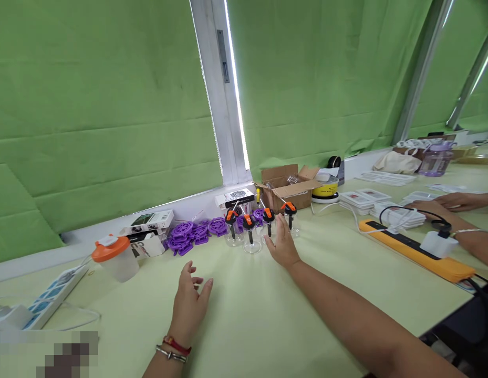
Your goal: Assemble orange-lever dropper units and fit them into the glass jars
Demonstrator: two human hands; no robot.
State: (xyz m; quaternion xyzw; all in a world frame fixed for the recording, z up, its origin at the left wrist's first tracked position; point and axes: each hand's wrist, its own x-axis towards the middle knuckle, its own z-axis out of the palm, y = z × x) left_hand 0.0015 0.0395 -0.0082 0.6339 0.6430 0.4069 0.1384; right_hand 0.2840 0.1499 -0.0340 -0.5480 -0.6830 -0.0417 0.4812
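Observation:
My left hand (190, 299) hovers over the table at the left of the middle, thumb apart from loosely bent fingers, with nothing in it. Farther forward, my right hand (283, 244) has its fingers stretched up and its thumb spread, close beside a clear container with a black and orange top (269, 216). Whether it touches that container cannot be made out. Several such containers stand upright in a group, among them a front one (249, 231), a left one (231, 223) and a right one (291, 210) partly behind my right fingers. Thin white sticks rise from their tops.
Purple plastic parts (184, 235) lie piled behind, near printed boxes (151, 239) and an open carton (289, 194). An orange-lidded shaker cup (117, 260) and a white power strip (56, 294) are left. At right are a yellow power strip (417, 252) and another person's arms (472, 231).

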